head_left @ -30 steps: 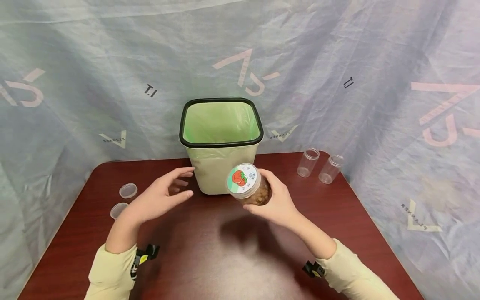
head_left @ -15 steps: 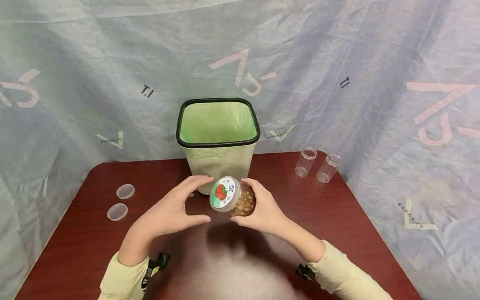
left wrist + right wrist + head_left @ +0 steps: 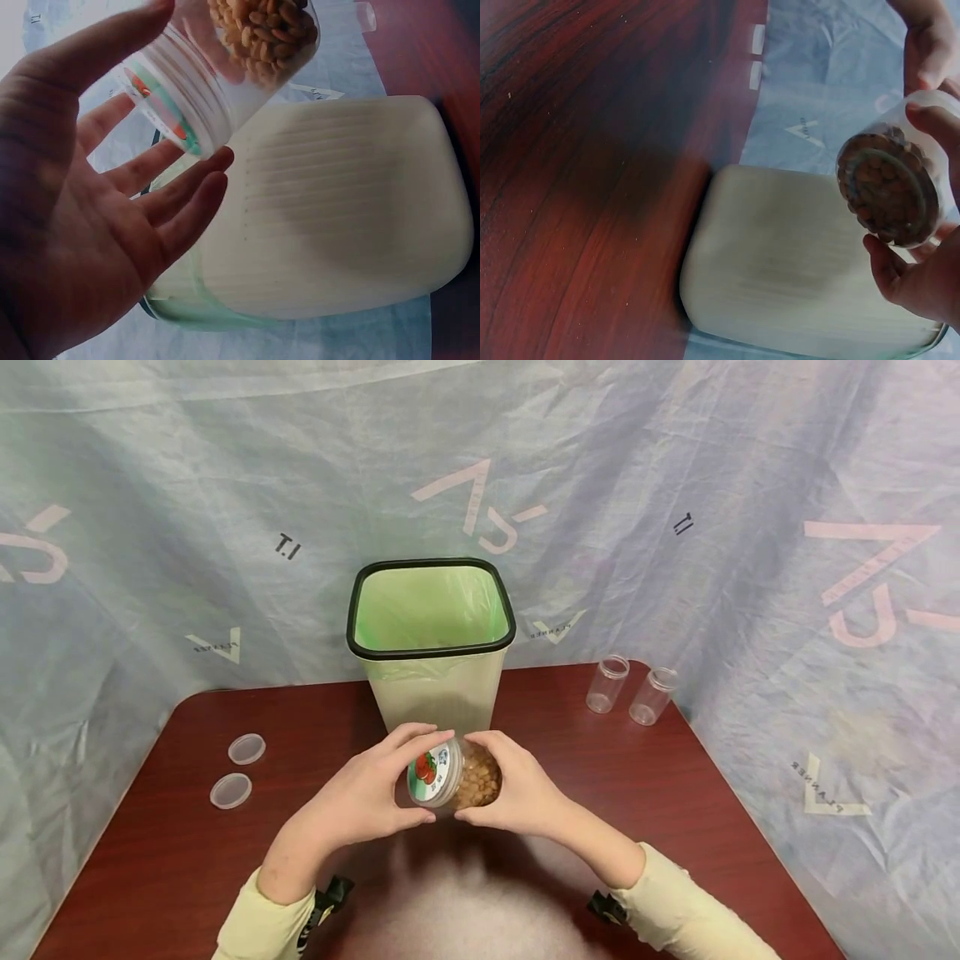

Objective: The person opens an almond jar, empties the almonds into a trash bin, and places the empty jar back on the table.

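Note:
A clear plastic jar (image 3: 477, 778) filled with small brown pellet-like pieces is held tilted above the table, its lid toward the left. My right hand (image 3: 528, 793) grips the jar's body between thumb and fingers. The lid (image 3: 431, 772) carries a white and green label with a red fruit picture. Around that lid my left hand (image 3: 356, 802) has its thumb and fingers, with fingertips at the rim. In the left wrist view, the lid still sits on the jar (image 3: 262, 45). The jar's round base (image 3: 885, 187) faces the right wrist camera.
Behind the hands stands a cream bin (image 3: 435, 693) with a black rim and green liner. Two clear uncovered jars (image 3: 606, 685) stand at the back right. Two translucent lids (image 3: 231, 791) lie at the left on the dark red table (image 3: 675, 827). A printed cloth (image 3: 315, 468) hangs behind.
My right hand has brought the jar left and lower, turning its lid toward the left. My left hand has moved right and taken hold of the lid.

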A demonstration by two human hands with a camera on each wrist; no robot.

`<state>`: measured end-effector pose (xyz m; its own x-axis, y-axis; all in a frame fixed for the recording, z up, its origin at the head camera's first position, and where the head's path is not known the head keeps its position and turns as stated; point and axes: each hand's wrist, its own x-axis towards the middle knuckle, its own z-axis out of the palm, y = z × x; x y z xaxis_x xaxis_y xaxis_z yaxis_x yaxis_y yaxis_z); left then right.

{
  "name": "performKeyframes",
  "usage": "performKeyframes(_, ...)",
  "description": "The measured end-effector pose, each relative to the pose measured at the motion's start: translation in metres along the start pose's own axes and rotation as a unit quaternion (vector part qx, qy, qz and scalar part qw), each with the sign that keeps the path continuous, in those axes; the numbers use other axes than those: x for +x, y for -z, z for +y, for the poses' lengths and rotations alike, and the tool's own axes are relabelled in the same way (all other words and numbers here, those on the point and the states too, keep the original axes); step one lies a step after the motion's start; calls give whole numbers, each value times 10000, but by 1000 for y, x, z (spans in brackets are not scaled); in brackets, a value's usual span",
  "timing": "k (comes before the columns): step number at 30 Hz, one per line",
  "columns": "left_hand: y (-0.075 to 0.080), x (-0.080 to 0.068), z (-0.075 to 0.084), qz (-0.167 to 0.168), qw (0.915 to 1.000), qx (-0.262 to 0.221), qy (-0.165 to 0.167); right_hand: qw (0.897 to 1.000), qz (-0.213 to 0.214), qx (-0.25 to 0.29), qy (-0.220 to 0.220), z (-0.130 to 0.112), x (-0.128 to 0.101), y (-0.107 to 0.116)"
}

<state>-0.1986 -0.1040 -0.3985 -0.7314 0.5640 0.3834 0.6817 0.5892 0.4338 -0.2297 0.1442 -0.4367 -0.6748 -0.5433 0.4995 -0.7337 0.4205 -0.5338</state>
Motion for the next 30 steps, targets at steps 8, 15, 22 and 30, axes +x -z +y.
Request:
performKeyframes(8, -5, 1, -4, 213, 9994, 140, -253, 9979, -593, -252, 31, 4, -2, -1)
performKeyframes(15, -8, 0, -7, 321, 9984, 260, -375, 9965, -830, 87, 106, 10, 0, 2)
performKeyframes(22, -11, 0, -5, 316, 9983, 279, -390, 9976, -689, 102, 26, 8, -7, 5)
performKeyframes(30, -13, 0, -1, 443, 9974, 184, -529, 9981, -577, 231, -7, 7, -13, 5)
